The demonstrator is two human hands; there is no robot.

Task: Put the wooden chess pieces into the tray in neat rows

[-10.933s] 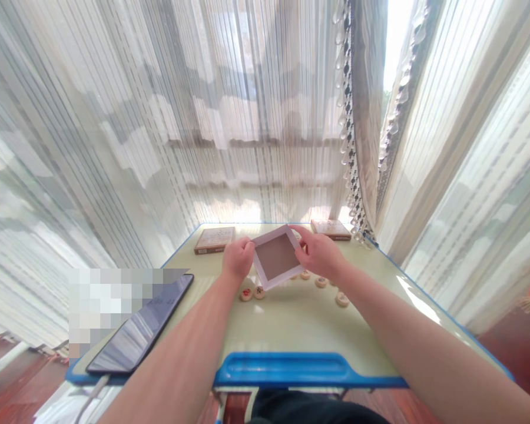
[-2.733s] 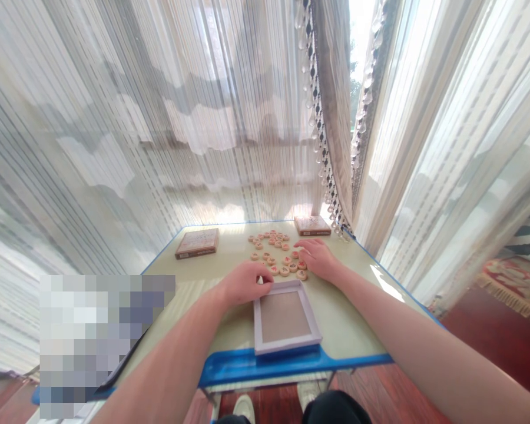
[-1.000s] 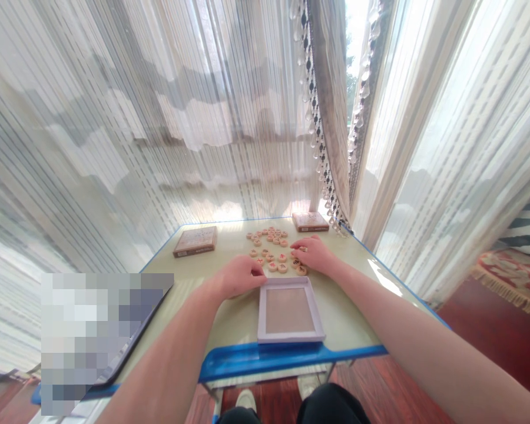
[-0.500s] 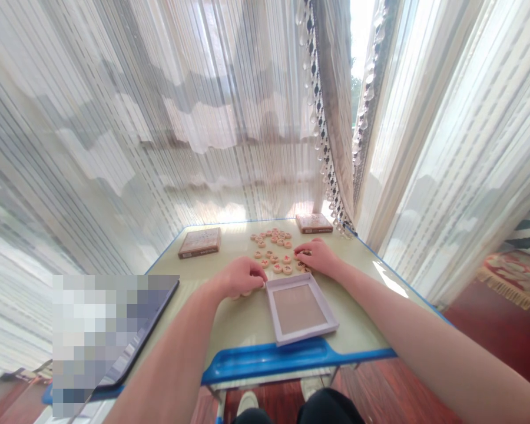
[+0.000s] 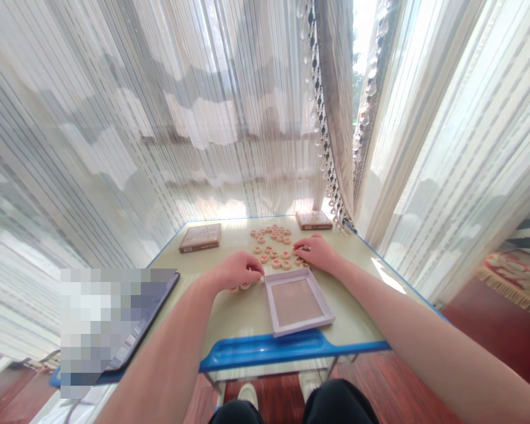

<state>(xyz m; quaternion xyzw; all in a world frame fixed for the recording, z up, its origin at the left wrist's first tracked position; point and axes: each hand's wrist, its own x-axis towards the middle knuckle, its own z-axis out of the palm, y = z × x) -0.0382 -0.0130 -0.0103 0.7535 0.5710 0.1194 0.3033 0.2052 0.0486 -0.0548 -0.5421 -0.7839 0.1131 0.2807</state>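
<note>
Several round wooden Chinese chess pieces (image 5: pixel 276 263) with red or dark characters lie loose on the table. My right hand (image 5: pixel 317 254) is curled over pieces at the right side of this group, its fingers closed around one that is partly hidden. Beside the far left corner of a shallow white open box (image 5: pixel 324 321) is my left hand (image 5: pixel 238 271). Its fingers are bent together, and what they hold, if anything, is hidden. A few pieces (image 5: pixel 245 286) lie under its palm. No pieces show inside the box.
A flat printed box (image 5: pixel 201 238) lies at the back left of the pale table (image 5: pixel 234 321), and another printed box (image 5: pixel 313 220) at the back right. A tablet-like device (image 5: pixel 148 327), partly blurred out, is at the left edge. Curtains (image 5: pixel 247 118) hang behind.
The view has shifted slightly. More of the pieces under my left palm shows now. My right hand stays among the pieces, with its fingers slightly moved.
</note>
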